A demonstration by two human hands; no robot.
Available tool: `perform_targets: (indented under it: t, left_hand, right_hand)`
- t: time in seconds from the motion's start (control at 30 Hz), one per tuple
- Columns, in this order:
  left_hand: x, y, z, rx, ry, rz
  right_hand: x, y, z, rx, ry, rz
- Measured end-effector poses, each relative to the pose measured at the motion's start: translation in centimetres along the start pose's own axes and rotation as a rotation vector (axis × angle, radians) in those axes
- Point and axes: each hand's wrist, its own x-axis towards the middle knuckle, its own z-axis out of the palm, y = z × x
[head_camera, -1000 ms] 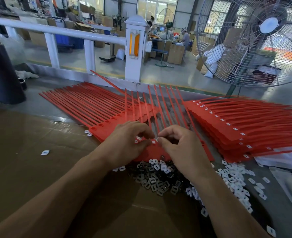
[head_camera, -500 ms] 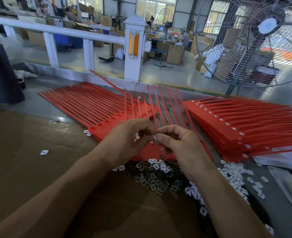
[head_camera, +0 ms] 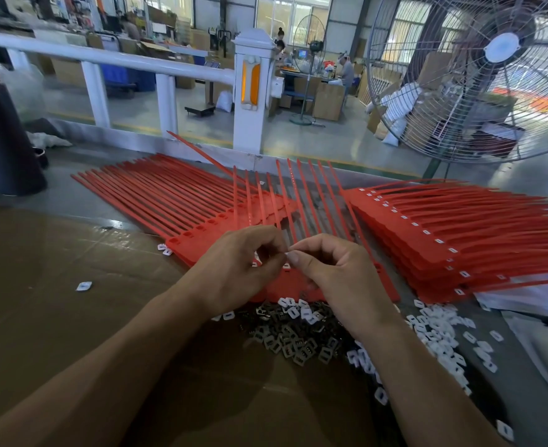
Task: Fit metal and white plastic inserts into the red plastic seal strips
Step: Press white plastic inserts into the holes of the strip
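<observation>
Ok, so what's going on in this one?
A person is assembling red seal strips at a bench. Both hands, left hand and right hand, meet over the strips, pinching a small white insert between them. Metal inserts and white inserts lie heaped in front; a fitted stack sits right.

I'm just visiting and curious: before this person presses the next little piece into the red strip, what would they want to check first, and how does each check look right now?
1. Insert in hand: ok. The left hand and right hand meet fingertip to fingertip on a small white insert.
2. Insert the right way round: cannot tell, the fingers hide it.
3. Strip in place: ok. The red strip sheet lies flat just under the hands.
4. Open socket lined up: cannot tell, the hands cover that spot.
5. Metal inserts within reach: ok, a pile lies near the wrists.
6. White inserts within reach: ok, heaped by the right forearm.
</observation>
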Motion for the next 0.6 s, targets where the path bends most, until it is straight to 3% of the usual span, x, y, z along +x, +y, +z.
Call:
perform_targets:
  t: [0.33,0.6]
  left_hand:
    - [0.05,-0.25,0.1,0.058,0.004,-0.01]
    - [-0.17,-0.84,-0.31,0.264,-0.043,-0.096]
  right_hand:
    - [0.16,0.24,0.06,-0.062,0.094,-0.007]
    - [0.59,0.69,-0.84,-0.087,0.252,0.037]
